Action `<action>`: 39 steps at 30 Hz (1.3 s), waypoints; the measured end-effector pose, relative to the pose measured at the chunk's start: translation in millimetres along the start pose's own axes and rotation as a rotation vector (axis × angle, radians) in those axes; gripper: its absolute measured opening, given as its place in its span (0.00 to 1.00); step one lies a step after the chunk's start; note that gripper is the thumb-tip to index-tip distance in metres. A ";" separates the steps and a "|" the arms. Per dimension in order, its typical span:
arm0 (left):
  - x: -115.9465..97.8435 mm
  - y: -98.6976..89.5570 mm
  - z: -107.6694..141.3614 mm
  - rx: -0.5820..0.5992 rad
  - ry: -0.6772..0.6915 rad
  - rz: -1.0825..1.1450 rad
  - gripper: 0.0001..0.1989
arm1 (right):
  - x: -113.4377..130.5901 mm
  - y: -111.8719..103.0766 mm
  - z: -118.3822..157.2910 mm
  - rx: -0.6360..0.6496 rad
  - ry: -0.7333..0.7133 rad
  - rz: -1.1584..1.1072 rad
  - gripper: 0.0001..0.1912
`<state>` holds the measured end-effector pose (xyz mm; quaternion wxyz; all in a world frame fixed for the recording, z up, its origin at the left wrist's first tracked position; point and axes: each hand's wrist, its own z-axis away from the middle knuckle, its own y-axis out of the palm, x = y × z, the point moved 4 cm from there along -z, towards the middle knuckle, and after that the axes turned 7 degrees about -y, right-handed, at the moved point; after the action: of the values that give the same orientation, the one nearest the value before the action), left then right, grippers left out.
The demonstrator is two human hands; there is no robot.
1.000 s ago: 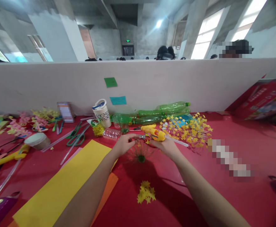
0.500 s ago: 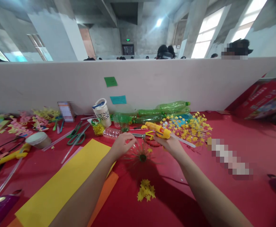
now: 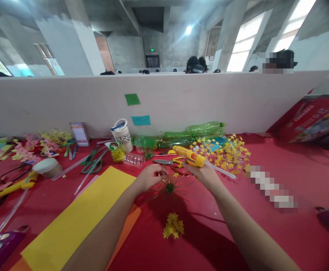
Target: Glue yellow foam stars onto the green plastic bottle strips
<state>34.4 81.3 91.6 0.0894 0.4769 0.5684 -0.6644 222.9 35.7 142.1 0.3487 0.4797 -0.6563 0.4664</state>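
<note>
A green plastic bottle end (image 3: 169,187), cut into thin strips that splay outward, stands on the red table in front of me. My left hand (image 3: 150,177) is at its left side, fingers curled in and closed on the strips. How many strips they hold is hidden. My right hand (image 3: 206,174) grips a yellow glue gun (image 3: 191,156) above the strips, its nozzle pointing left. A translucent glue stick (image 3: 223,171) sticks out of its back. Single yellow stars sit among the strips. Nearer to me lies a small pile of yellow paper stars (image 3: 173,226).
Behind are green bottles (image 3: 192,133), a white cup (image 3: 122,134), scissors (image 3: 164,162) and a star-tipped piece (image 3: 233,152). Yellow paper (image 3: 76,222), green-handled scissors (image 3: 93,164), a second glue gun (image 3: 14,186) and a tape roll (image 3: 47,166) lie left. A white partition (image 3: 68,101) bounds the back.
My left hand has moved slightly right and down, its fingers now curled at the strips. The glue gun in my right hand has hardly shifted.
</note>
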 end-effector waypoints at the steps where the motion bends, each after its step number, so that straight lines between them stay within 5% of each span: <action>1: 1.4 0.3 2.1 -0.019 -0.024 0.018 0.09 | 0.4 0.5 0.2 0.003 -0.010 0.008 0.05; 8: 3.9 7.8 17.0 -0.274 -0.148 0.129 0.05 | 5.2 6.2 2.4 0.027 -0.081 0.019 0.03; 14: 11.8 27.4 19.7 -0.346 -0.322 0.396 0.06 | 9.5 16.5 5.3 0.065 -0.107 0.018 0.03; 27: 4.5 41.0 23.3 -0.458 -0.287 0.497 0.08 | -18.0 35.7 6.2 0.097 -0.095 -0.035 0.05; 39: -11.8 38.3 31.4 -0.519 -0.203 0.328 0.08 | -31.9 42.9 14.5 0.033 -0.238 0.268 0.03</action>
<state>49.2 36.9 71.4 0.3701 0.4548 0.6227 -0.5181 191.2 36.2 96.6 0.1954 0.4453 -0.7435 0.4592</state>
